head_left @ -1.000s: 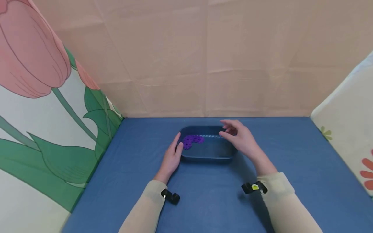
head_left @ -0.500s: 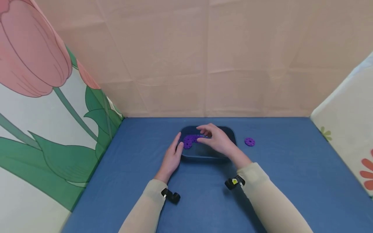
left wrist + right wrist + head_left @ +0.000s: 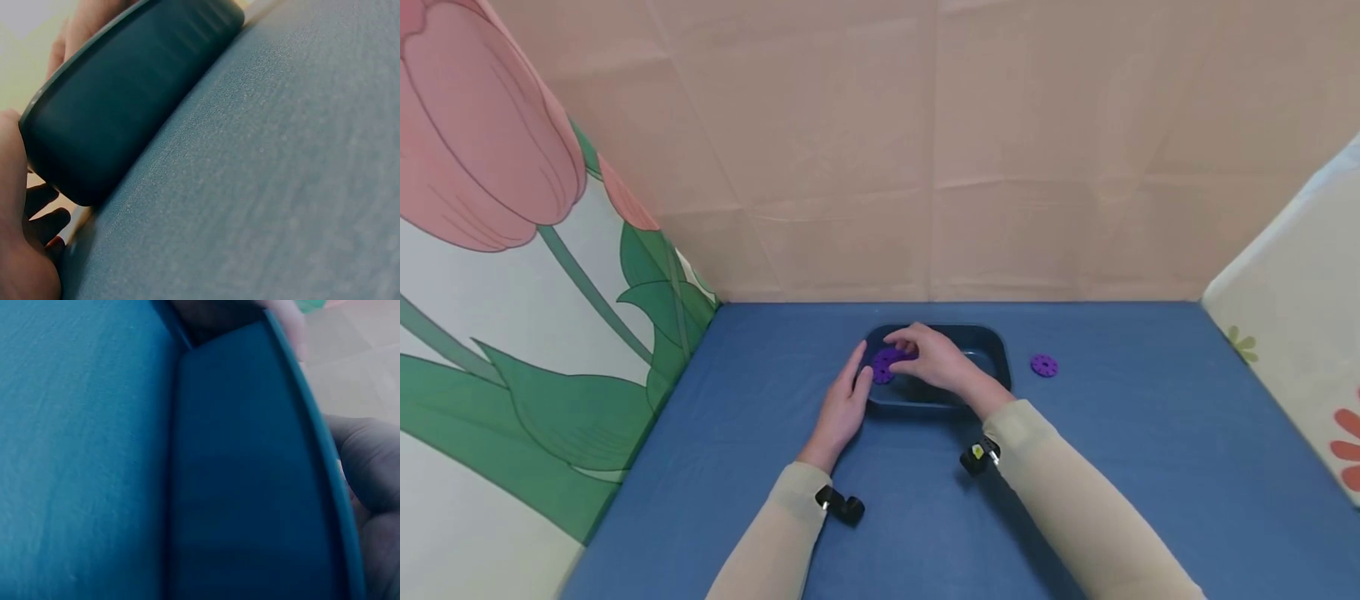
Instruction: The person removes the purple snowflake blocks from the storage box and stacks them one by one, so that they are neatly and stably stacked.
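Observation:
A dark blue rectangular tray (image 3: 936, 411) sits on the table, with several purple perforated discs (image 3: 882, 372) gathered at its left end. My left hand (image 3: 838, 410) rests against the tray's left end, fingers extended along the outside and thumb by the rim. In the left wrist view that hand (image 3: 22, 237) shows beside the tray's outer wall (image 3: 119, 100). Over the tray, my right hand (image 3: 934, 358) reaches in from the right with thumb and index finger apart, close to the discs and partly covering them. One purple disc (image 3: 1043, 365) lies on the table right of the tray.
A blue cloth (image 3: 910, 517) covers the table. Behind it hangs a beige sheet (image 3: 925, 167). A tulip-printed panel (image 3: 580, 375) borders the left, and a pale floral panel (image 3: 1292, 333) the right. Dark wrist cameras (image 3: 841, 505) are strapped to both sleeves.
My right hand has moved left from the tray's right rim to above the discs. A purple disc now shows on the table at the right. The left hand has stayed put.

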The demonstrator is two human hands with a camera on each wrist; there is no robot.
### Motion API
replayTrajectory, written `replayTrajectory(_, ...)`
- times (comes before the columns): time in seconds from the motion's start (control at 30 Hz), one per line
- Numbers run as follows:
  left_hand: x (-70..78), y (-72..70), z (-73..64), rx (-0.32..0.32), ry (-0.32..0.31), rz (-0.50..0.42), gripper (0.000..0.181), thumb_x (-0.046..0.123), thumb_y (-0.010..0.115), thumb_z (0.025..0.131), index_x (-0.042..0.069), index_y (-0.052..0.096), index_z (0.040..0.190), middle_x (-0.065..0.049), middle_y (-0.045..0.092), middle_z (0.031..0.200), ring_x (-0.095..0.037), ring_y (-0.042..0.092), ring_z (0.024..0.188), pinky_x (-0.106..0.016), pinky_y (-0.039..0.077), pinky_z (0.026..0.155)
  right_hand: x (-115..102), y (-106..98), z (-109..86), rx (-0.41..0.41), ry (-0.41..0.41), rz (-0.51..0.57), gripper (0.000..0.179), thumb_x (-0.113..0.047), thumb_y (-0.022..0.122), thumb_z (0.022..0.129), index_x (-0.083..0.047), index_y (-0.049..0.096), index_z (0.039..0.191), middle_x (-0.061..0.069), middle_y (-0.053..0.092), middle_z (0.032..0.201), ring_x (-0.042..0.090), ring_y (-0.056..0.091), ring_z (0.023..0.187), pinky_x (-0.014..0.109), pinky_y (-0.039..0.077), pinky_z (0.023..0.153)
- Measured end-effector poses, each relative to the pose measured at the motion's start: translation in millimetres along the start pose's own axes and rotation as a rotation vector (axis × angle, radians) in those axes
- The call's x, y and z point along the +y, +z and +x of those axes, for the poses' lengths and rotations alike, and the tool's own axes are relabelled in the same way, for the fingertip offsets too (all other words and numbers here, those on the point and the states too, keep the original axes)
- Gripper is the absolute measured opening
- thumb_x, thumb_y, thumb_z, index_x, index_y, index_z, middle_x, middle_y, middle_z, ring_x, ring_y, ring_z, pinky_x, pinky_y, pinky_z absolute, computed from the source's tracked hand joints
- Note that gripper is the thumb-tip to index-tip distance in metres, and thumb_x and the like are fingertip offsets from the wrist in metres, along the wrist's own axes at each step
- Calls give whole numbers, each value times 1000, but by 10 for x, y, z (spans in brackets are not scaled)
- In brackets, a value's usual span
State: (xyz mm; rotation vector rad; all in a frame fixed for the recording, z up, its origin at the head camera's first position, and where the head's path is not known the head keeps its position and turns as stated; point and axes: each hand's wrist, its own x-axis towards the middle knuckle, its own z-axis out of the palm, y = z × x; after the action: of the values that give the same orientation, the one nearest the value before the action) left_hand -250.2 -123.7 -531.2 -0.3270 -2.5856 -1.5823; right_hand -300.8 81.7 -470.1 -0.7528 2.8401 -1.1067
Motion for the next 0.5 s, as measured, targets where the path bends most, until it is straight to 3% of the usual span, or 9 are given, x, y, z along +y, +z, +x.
replayTrajectory(0.23, -4, 7, -7, 0, 4, 4, 50, 44, 38, 105, 42, 25, 153, 19, 28, 154, -12, 29, 141, -49, 27, 113, 44, 119, 15, -11, 20, -2, 42, -24, 79, 84, -14, 67, 124, 4, 62, 102, 17, 58, 89, 36, 50, 80)
replayTrajectory(0.5, -2, -4, -13, -4, 27, 10, 52, 51, 35, 103, 40, 25, 153, 13, 28, 156, -17, 28, 142, -51, 27, 113, 95, 189, 26, -12, 15, -18, 42, -24, 80, 83, -14, 69, 122, 4, 60, 102, 19, 55, 92, 37, 49, 81)
